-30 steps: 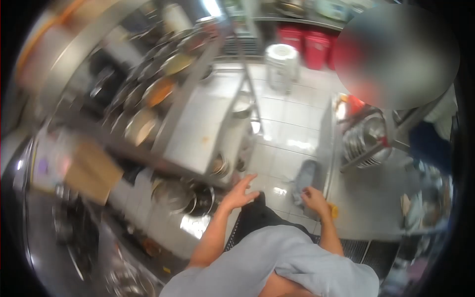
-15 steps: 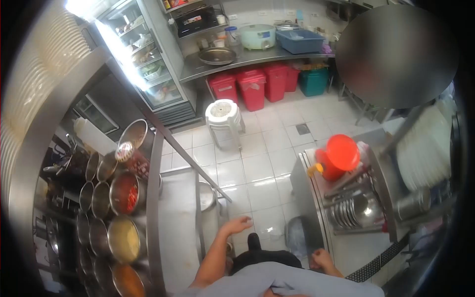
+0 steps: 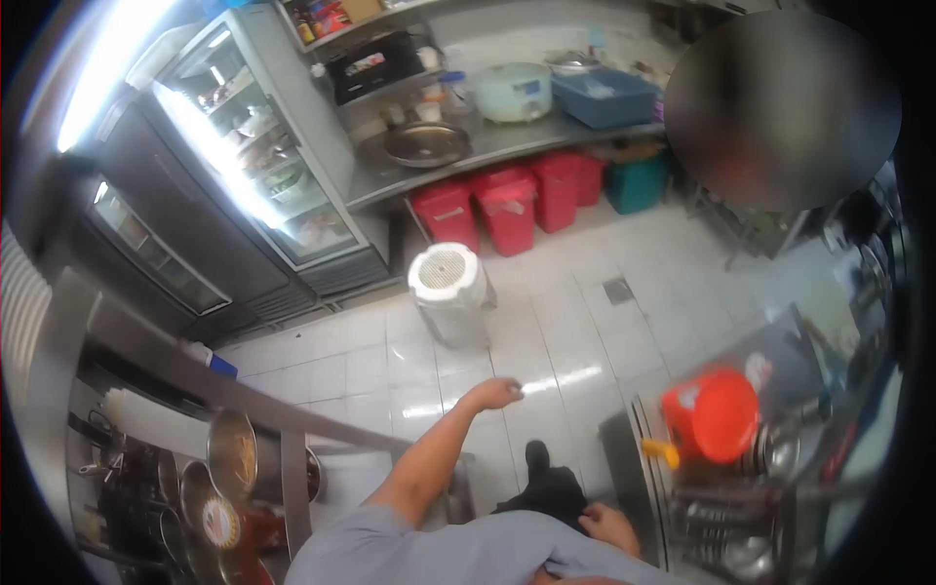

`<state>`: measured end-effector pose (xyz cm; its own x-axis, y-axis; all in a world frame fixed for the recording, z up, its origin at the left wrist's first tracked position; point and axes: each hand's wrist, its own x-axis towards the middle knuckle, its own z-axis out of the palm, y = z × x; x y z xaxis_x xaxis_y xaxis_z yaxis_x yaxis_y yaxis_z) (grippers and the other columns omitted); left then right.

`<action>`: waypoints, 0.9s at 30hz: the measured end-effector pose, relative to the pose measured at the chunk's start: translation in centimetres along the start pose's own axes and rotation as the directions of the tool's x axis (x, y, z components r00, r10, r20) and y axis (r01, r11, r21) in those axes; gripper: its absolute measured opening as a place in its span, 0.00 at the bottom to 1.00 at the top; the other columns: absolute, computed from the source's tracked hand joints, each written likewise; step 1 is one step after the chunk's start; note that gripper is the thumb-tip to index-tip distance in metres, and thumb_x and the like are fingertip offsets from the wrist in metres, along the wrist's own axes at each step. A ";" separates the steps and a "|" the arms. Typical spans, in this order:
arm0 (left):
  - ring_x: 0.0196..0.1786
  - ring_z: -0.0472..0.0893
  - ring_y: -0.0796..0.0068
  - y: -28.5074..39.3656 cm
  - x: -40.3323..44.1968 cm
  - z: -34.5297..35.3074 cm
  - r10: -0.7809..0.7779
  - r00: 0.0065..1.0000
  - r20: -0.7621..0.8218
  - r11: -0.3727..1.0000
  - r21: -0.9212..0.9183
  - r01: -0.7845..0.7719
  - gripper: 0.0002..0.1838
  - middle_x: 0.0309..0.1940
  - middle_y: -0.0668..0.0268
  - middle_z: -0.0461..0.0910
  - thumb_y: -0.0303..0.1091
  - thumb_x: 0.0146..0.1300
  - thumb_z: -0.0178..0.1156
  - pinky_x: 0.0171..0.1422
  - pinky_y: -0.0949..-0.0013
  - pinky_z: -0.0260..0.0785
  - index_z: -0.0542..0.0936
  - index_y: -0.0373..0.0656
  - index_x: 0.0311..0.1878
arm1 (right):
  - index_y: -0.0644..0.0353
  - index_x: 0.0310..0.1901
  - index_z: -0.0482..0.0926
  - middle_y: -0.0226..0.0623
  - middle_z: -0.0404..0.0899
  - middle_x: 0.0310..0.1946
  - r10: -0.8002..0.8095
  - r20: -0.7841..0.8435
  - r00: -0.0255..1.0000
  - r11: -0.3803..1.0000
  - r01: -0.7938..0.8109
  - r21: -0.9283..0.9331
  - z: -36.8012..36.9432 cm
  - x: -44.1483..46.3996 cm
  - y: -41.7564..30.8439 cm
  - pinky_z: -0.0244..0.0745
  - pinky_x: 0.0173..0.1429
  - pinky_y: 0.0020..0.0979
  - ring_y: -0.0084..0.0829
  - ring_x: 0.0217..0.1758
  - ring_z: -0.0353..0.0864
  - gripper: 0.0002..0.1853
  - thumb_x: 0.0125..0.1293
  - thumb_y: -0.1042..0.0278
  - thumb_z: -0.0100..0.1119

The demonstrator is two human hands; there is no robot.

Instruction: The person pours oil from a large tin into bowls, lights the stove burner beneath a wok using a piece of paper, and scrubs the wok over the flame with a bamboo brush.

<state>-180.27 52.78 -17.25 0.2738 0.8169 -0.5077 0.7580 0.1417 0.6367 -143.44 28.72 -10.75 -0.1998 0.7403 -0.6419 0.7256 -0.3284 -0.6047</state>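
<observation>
White stool (image 3: 448, 276), plastic: on the tiled floor, ahead of the left hand (image 3: 494, 393) and the nearest loose item to it, not touched. Just changed: left arm reaches further forward, its fingers half-open with nothing visible in them; body appears to be walking, no handling under way. Right hand (image 3: 609, 526): low beside the metal counter (image 3: 621, 450), fingers loosely curled; whether they hold anything, cannot tell. Red container (image 3: 726, 414), yellow spout (image 3: 661, 452): on that counter. Versus earlier frame: pans (image 3: 232, 456) lower in view, more fridge (image 3: 322, 146) front showing, floor-level clear bag out of sight.
</observation>
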 end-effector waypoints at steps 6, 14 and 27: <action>0.56 0.79 0.52 -13.7 -1.9 -5.4 -0.262 0.947 -0.186 0.963 0.011 0.269 0.27 0.51 0.50 0.81 0.51 0.62 0.57 0.60 0.58 0.70 0.80 0.40 0.55 | 0.59 0.52 0.80 0.45 0.85 0.38 -0.365 0.007 0.931 0.930 0.365 -0.052 -5.9 17.7 -16.4 0.77 0.50 0.38 0.42 0.43 0.85 0.22 0.62 0.52 0.61; 0.48 0.81 0.55 -25.8 -8.1 -9.0 -0.781 0.624 0.026 0.539 -0.477 0.694 0.26 0.49 0.52 0.81 0.49 0.65 0.54 0.37 0.54 0.78 0.79 0.31 0.51 | 0.60 0.49 0.80 0.46 0.84 0.36 -0.613 0.218 0.760 0.787 0.612 0.078 -9.3 35.4 -39.0 0.77 0.45 0.37 0.41 0.39 0.84 0.19 0.62 0.56 0.61; 0.50 0.82 0.55 -35.9 -8.9 -29.8 -0.759 0.509 -0.407 0.602 -0.738 0.306 0.27 0.51 0.51 0.82 0.49 0.62 0.55 0.54 0.57 0.73 0.79 0.35 0.55 | 0.66 0.31 0.77 0.51 0.80 0.30 0.272 0.144 0.952 0.939 -0.229 -0.258 -3.8 53.7 -21.6 0.78 0.36 0.45 0.48 0.31 0.82 0.15 0.62 0.59 0.55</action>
<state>-227.52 57.11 -18.30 -0.6768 0.5358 -0.5048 0.1031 0.7480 0.6556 -167.33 77.77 -30.42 -0.0880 0.5306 -0.8431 0.8965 -0.3267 -0.2992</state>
